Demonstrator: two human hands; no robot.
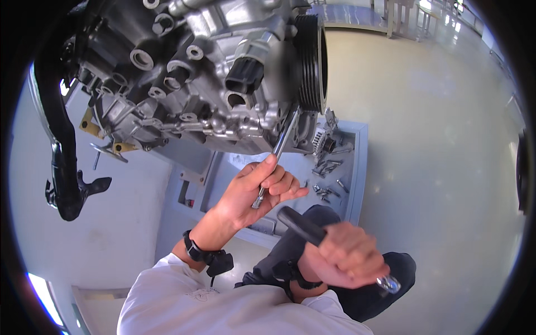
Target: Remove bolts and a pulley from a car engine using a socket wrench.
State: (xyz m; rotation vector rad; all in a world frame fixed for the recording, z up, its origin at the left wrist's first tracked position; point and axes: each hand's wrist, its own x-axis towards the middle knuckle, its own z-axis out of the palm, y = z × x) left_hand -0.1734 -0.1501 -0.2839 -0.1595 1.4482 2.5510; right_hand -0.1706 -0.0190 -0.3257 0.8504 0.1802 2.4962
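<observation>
A grey metal engine (pixel 190 72) with a black ribbed pulley (pixel 311 61) hangs in front of me at the top. My left hand (pixel 259 187) grips a long chrome wrench (pixel 279 146) whose far end reaches up under the engine, just below the pulley. My right hand (pixel 349 254) is closed around a black-handled tool (pixel 298 222) with a chrome end (pixel 389 283), held low near my lap, apart from the engine.
A grey tray (pixel 357 167) on the floor below the engine holds several loose bolts (pixel 326 167) and small metal parts. A black hose and bracket (pixel 64 167) hang at the left. Pale floor stretches to the right; both wrists wear black bands.
</observation>
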